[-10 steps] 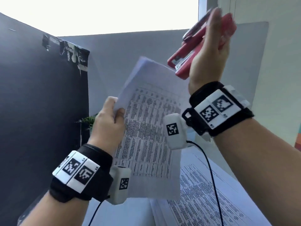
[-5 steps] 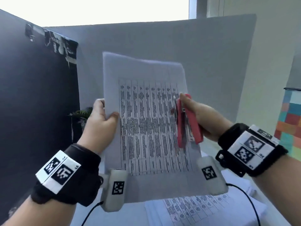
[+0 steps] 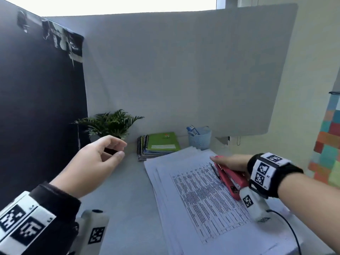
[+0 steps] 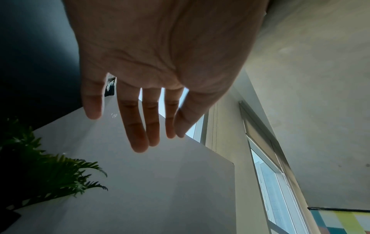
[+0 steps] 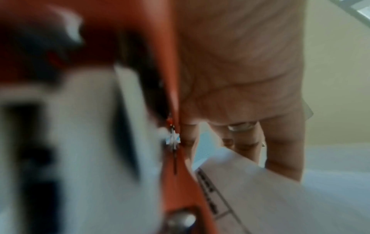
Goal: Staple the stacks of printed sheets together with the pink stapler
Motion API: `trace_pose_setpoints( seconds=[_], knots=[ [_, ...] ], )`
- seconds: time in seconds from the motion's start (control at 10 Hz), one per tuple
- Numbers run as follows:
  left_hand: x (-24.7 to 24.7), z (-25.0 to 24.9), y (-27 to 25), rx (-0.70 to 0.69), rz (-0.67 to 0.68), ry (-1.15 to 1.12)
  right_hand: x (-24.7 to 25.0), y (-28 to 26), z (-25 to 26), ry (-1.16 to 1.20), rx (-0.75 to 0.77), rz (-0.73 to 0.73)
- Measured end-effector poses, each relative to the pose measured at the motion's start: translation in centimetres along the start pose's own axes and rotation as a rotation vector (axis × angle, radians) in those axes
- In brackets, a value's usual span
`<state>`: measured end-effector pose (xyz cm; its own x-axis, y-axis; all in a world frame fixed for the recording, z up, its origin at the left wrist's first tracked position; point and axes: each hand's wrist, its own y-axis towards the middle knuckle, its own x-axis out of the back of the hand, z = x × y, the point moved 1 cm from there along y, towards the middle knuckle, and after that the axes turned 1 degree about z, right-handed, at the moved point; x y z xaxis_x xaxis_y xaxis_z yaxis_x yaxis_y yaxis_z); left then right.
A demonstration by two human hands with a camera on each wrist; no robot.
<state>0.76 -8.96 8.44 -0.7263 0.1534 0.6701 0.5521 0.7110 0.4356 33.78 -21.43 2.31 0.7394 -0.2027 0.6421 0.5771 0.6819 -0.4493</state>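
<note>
Notebooks (image 3: 158, 145) with spiral spines sit stacked at the back of the desk (image 3: 127, 196), a blue basket (image 3: 200, 138) of pens just right of them and a fern (image 3: 110, 124) to their left in the corner. Nothing stands between me and the printed sheets (image 3: 207, 201), which lie fanned in a loose pile on the right half of the desk. My right hand (image 3: 230, 161) grasps the pink stapler (image 3: 230, 178), which lies on the right edge of the top sheet. My left hand (image 3: 92, 165) floats above the bare desk, released, holding nothing.

From the head view the left fingers look a little curled; the left wrist view shows the fingers (image 4: 138, 126) nearly straight and slightly apart, against a window (image 4: 278, 190). The right wrist view is badly blurred, so I can only say the stapler fills its left side, with what seems to be a ring (image 5: 241, 127) on one finger.

A grey partition (image 3: 184, 70) backs the desk, a black panel (image 3: 36, 107) closes its left side, and a wall of coloured squares (image 3: 329, 153) shows at far right.
</note>
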Motion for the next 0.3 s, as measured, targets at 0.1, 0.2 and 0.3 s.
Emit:
trace_pose_setpoints(
  seconds=[0.1, 0.2, 0.3],
  knots=[
    [0.7, 0.2, -0.6, 0.02, -0.024, 0.015, -1.0, 0.9, 0.7, -0.201, -0.018, -0.03],
    [1.2, 0.8, -0.8, 0.057, -0.053, 0.021, -1.7, 1.5, 1.6, -0.433, -0.021, -0.057],
    [1.3, 1.1, -1.4, 0.1, -0.052, 0.045, -2.1, 2.4, 2.3, -0.49, 0.005, -0.069]
  ],
)
